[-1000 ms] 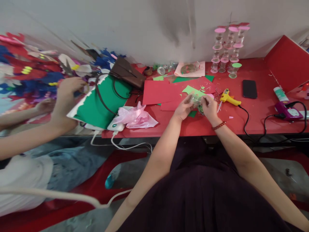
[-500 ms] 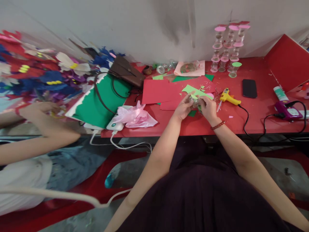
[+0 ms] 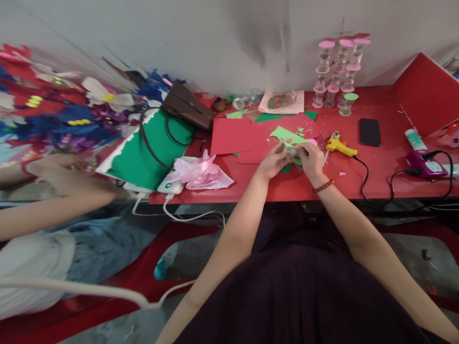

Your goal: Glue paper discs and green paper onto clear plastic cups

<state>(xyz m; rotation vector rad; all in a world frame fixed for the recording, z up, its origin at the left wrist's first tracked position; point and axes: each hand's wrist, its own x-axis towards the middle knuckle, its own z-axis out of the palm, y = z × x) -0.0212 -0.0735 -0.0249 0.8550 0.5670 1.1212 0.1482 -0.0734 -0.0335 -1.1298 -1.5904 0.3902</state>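
Note:
My left hand (image 3: 272,161) and my right hand (image 3: 311,160) meet above the red table, fingers curled round a small clear plastic piece (image 3: 291,152) with green on it. It looks like a small cup, though the fingers hide much of it. Behind the fingers lies a light green paper strip (image 3: 283,133) on red paper sheets (image 3: 231,135). To the right of my right hand rests a yellow glue gun (image 3: 340,145), its nozzle near my fingers. Small paper scraps (image 3: 300,131) are scattered close by.
Clear cup stacks with pink discs (image 3: 333,88) stand at the back right, by a phone (image 3: 369,132). A purple socket block (image 3: 426,165) and cords lie farther right. On the left are a brown bag (image 3: 190,105), pink plastic bag (image 3: 206,172) and another person's arm (image 3: 60,200).
My hands stay in nearly the same place, with the fingers shifting slightly round the clear piece. The other person's arm at the left has moved a little to the left.

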